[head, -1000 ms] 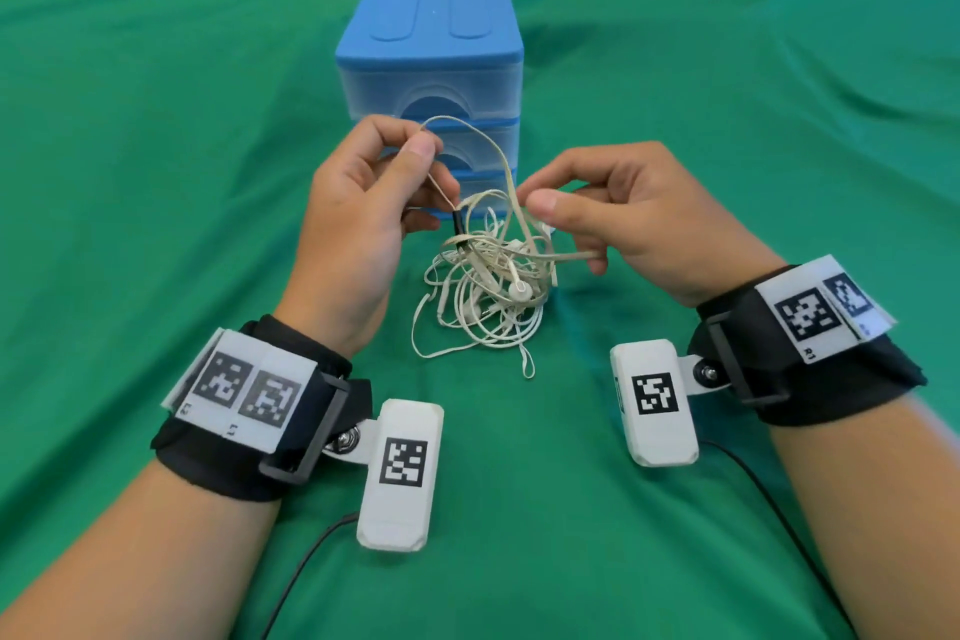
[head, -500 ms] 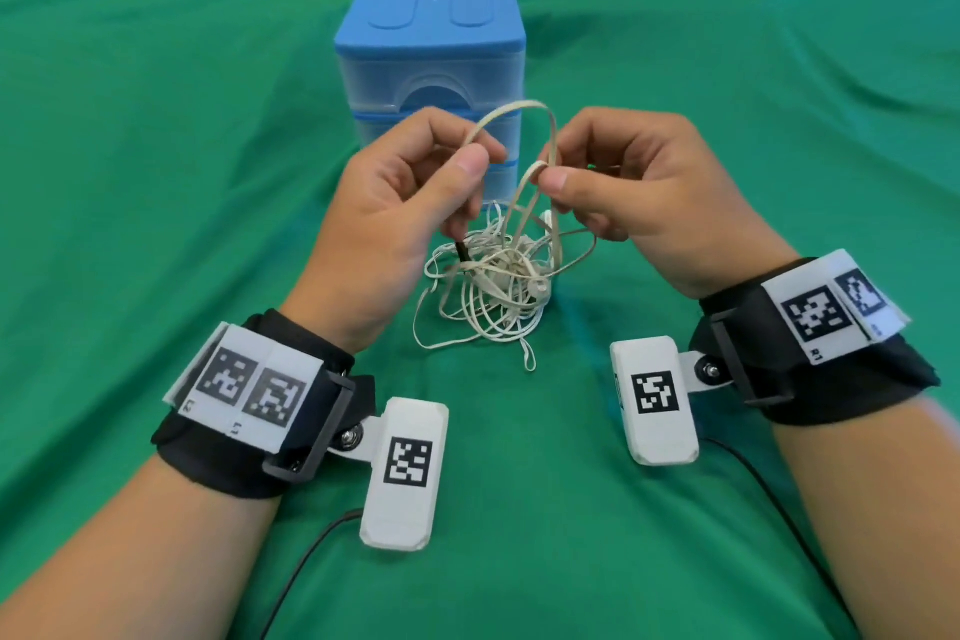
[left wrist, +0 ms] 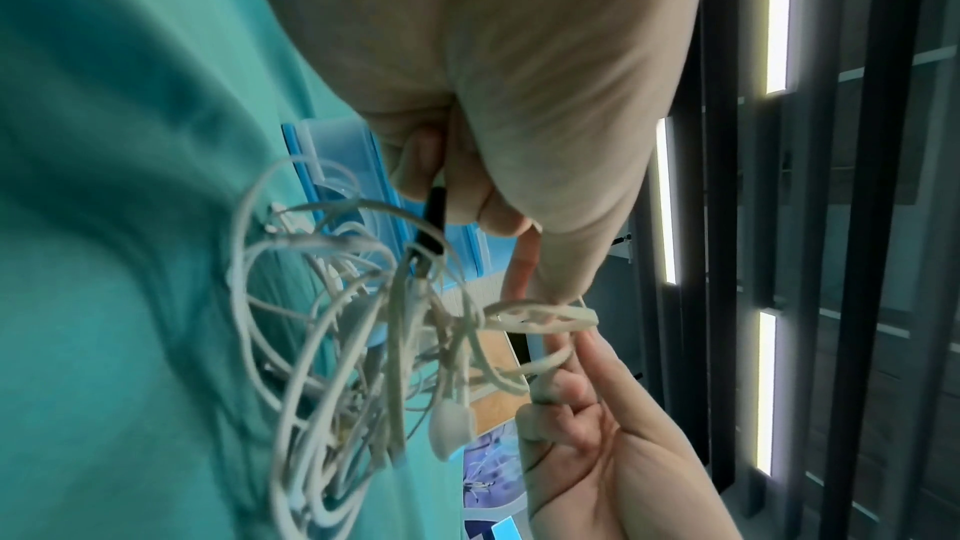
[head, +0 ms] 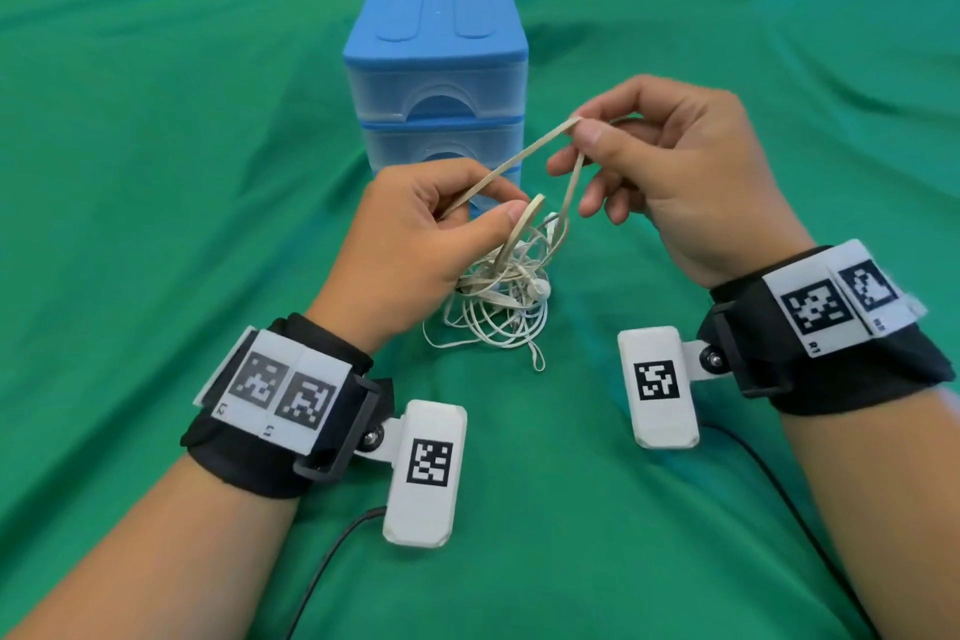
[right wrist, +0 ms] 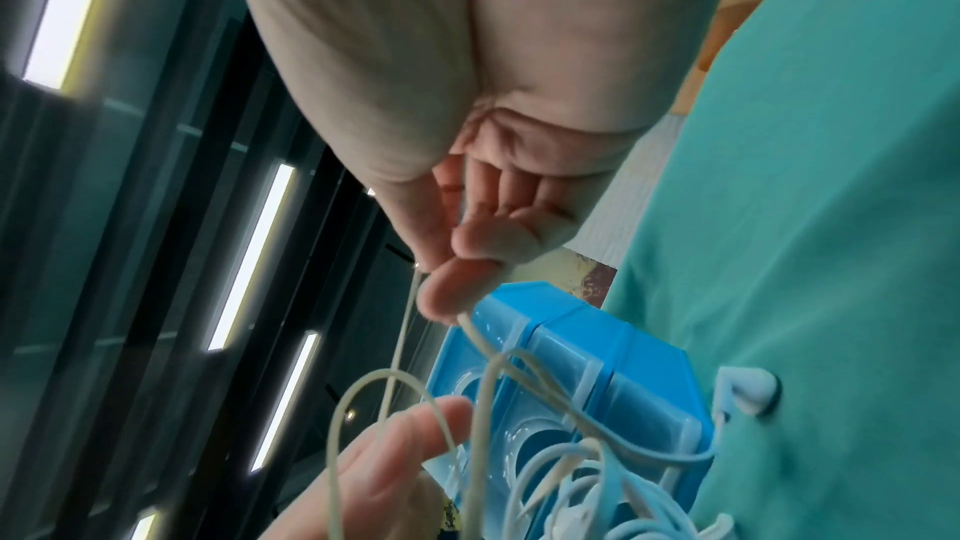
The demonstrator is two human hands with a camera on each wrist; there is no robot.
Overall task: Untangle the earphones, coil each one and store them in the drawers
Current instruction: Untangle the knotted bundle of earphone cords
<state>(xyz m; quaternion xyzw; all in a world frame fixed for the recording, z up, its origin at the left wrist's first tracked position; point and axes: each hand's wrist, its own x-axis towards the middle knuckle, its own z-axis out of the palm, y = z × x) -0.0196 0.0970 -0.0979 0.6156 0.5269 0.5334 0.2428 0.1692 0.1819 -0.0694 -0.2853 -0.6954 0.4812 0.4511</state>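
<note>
A tangle of white earphone cords lies on the green cloth in front of the blue drawer unit. My left hand pinches a flat beige cord and holds a black plug end above the pile. My right hand is raised higher and to the right, pinching the same beige cord between thumb and forefinger, so the cord runs taut between both hands. A loop drops from the right hand into the tangle. An earbud hangs in the bundle.
The drawer unit's drawers are shut, right behind my hands. Green cloth covers the table all around. A thin black cable runs over the cloth near my left forearm. Chairs stand beyond the far edge.
My right hand has lifted up and to the right, drawing the beige cord out of the tangle. The left hand has lowered a little and stays over the pile.
</note>
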